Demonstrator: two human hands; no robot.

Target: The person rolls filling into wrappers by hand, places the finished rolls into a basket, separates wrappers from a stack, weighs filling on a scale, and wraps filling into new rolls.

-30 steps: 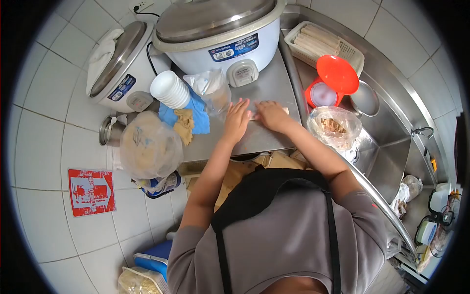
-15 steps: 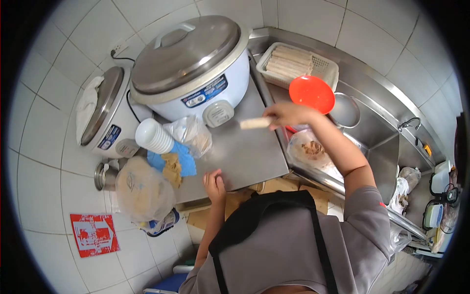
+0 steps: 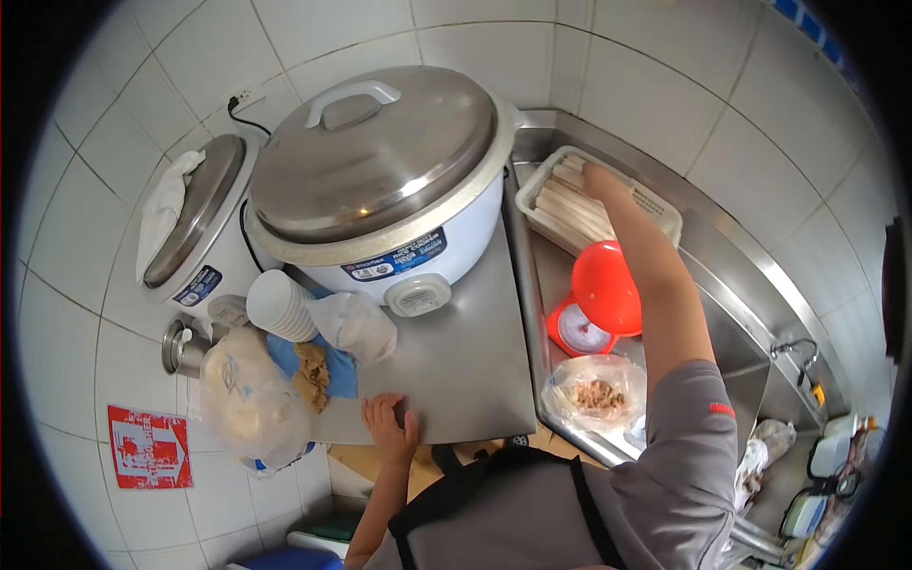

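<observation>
My right hand [image 3: 596, 180] reaches into a white basket [image 3: 671, 223] at the back right, over a row of pale rolled sticks [image 3: 573, 211]. Its fingertips are hard to make out, and whether it still grips a roll is hidden. On the steel counter's front edge rests my left hand [image 3: 389, 421], empty, with its fingers apart. Beside the basket stands a red scale [image 3: 581, 330] with a red pan [image 3: 607, 288], partly behind my right forearm. A clear bag of brown filling [image 3: 597, 393] lies in front of the scale.
A large rice cooker [image 3: 375, 171] stands at the back of the steel counter [image 3: 465, 370], a smaller cooker [image 3: 204, 223] to its left. White stacked cups [image 3: 280, 306], a plastic bag [image 3: 351, 326], a blue cloth [image 3: 339, 373] and a bulky bag [image 3: 252, 389] sit left. A sink lies right.
My right hand has left the counter with a pale roll and moved up right to the basket. My left hand has drawn back to the counter's front edge. The view has shifted.
</observation>
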